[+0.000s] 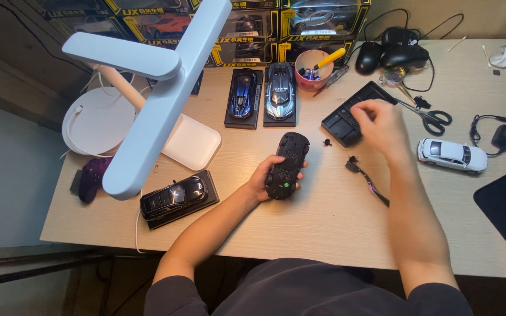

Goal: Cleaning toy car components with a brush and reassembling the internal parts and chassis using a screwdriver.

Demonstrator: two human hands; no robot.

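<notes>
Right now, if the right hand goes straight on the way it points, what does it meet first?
The right hand points up-left over the black tray, so probably the tray first; its height above it is unclear.

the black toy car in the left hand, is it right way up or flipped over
Flipped over. The toy car shows its flat black underside with a small green spot, no roof or windows, held in the left hand.

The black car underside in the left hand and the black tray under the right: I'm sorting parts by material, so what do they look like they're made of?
The black car underside, held in the left hand, looks like matte moulded plastic: dull, with ribbed relief. The black tray beneath the right hand also appears to be plastic, with moulded compartments and a faint sheen, though rubber can't be ruled out.
</notes>
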